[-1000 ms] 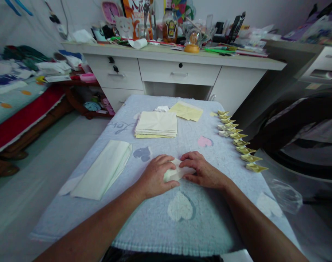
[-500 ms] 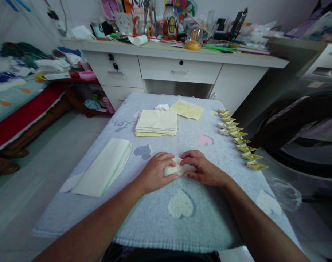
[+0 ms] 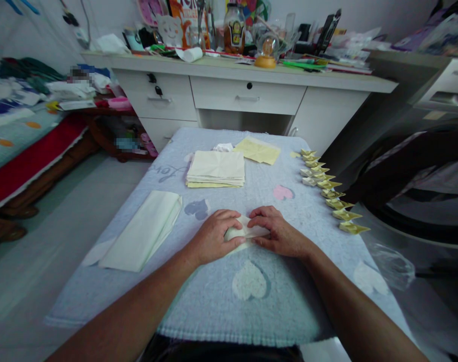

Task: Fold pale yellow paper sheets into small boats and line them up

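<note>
A small pale sheet of paper (image 3: 246, 229), partly folded, lies on the cloth between my two hands. My left hand (image 3: 218, 235) grips its left end, with fingers on top and thumb along the near edge. On the other end, my right hand (image 3: 277, 231) has its fingers bent over the paper and its thumb at the near side. A flap of the paper shows below the thumbs. Beyond my hands sits a stack of square cream paper (image 3: 215, 169). Several folded yellow paper boats (image 3: 338, 205) stand in a row along the right edge.
The table is covered by a blue cloth (image 3: 289, 296) with heart patterns. A thick folded white paper (image 3: 142, 234) lies at left, and a yellow sheet (image 3: 258, 150) at the back. Behind stands a cluttered white desk (image 3: 247, 95); a washing machine (image 3: 432, 151) is at right.
A flap of the paper has come out on the near side, below my thumbs. Both hands have stayed almost in place.
</note>
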A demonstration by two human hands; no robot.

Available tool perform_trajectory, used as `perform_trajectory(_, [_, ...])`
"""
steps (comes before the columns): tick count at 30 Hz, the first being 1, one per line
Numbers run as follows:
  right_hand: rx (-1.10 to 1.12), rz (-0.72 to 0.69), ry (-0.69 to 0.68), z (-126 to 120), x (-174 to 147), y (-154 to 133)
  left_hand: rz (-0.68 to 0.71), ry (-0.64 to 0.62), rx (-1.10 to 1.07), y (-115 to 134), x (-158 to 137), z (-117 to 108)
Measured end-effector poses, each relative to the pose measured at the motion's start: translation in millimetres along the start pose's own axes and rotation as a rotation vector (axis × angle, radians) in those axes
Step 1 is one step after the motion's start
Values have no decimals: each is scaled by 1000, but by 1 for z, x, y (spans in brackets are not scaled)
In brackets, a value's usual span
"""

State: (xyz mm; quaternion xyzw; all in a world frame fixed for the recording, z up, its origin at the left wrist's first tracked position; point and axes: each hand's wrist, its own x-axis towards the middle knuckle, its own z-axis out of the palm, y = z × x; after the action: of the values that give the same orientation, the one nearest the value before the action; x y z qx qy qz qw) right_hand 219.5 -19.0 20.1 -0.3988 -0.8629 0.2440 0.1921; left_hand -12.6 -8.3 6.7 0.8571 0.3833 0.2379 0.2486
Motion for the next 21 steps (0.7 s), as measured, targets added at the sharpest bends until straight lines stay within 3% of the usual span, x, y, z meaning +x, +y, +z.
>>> perform_trajectory(9, [-86,-15,162,16,2,-1,58,-1,134,5,-7,-1])
perform_trajectory(21, [-70,83,97,9,-1,-7,22,-87,158,6,-10,1])
